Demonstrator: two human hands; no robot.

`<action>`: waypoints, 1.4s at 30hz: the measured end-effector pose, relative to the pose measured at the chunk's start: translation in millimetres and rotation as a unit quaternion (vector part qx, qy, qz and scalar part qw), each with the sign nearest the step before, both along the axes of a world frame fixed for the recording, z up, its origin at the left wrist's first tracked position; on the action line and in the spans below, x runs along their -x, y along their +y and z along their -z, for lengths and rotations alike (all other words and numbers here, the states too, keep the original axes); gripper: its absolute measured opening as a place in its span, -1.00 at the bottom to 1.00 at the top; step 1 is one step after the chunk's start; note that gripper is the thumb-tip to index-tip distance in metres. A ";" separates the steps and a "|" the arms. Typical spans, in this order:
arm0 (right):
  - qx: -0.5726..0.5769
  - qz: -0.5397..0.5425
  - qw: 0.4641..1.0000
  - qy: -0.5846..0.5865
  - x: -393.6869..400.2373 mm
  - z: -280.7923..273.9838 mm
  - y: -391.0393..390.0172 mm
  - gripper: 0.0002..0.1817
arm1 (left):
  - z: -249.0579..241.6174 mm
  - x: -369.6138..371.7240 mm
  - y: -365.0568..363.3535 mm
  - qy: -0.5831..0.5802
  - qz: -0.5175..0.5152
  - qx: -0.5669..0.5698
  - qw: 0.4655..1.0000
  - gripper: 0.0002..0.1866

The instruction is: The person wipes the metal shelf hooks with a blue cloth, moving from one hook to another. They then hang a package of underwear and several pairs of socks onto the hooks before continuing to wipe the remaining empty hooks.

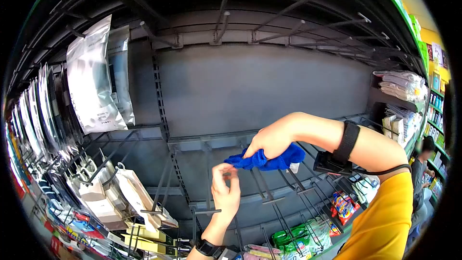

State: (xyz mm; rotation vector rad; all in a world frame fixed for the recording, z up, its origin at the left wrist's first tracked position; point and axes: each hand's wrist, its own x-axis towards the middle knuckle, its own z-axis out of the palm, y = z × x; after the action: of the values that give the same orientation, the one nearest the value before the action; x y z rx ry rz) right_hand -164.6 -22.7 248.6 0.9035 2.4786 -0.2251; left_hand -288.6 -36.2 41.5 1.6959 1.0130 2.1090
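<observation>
A bunched blue cloth (pixel 284 159), fuzzy like a towel, hangs in front of the dark rack panel, with a small white tag at its lower right. My right hand (pixel 272 140) comes over it from the right, fingers wrapped around the fabric. At the cloth's narrow left end, my left hand (pixel 225 185) reaches up from below, its curled fingertips slightly blurred and appearing to pinch that end. Metal display hooks (pixel 262 183) stick out just below and behind the cloth.
More hooks (pixel 226 0) project overhead. Silvery packets (pixel 91 82) hang at upper left, with cream packages (pixel 134 192) below. Green packs (pixel 296 238) and a colourful bag (pixel 344 207) sit low right. Folded goods (pixel 399 87) fill a right shelf. Another person (pixel 421 178) is at far right.
</observation>
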 end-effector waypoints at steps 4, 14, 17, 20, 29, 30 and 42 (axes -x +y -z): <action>0.038 0.005 0.999 0.012 -6.5 -7.3 -39.4 -0.31 | -3.4 -10.4 -17.2 -0.075 0.039 -0.016 0.996 -0.68; 0.171 0.055 0.982 0.063 -26.7 -8.5 -67.4 -0.34 | 1.6 -13.9 -26.1 0.011 0.095 -0.084 0.992 -0.78; 0.176 0.022 0.972 0.157 -42.4 3.2 -55.5 -0.47 | 13.7 -16.5 -30.6 0.062 0.070 -0.062 0.994 -0.77; 0.128 0.007 0.947 0.295 -64.8 -8.6 -57.1 -0.50 | 2.0 -13.3 -42.7 0.122 0.030 -0.062 0.990 -0.74; -0.083 -0.028 0.972 0.218 -29.5 3.0 -13.0 -0.36 | -4.3 -12.6 -44.4 0.153 0.022 -0.105 0.982 -0.73; -0.016 -0.002 0.990 0.143 -21.9 1.1 -20.9 -0.36 | -3.2 -12.6 -45.9 0.150 0.022 -0.082 0.985 -0.72; 0.035 0.113 0.807 0.579 -85.1 -21.8 -83.6 -0.58 | -1.5 -12.8 -52.7 0.163 0.038 -0.074 0.983 -0.66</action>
State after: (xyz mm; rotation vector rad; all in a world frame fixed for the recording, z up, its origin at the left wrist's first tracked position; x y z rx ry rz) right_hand -79.4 -106.2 270.4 1.2621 3.3549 -1.2797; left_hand -275.7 -89.0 43.0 2.1703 0.8707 1.9410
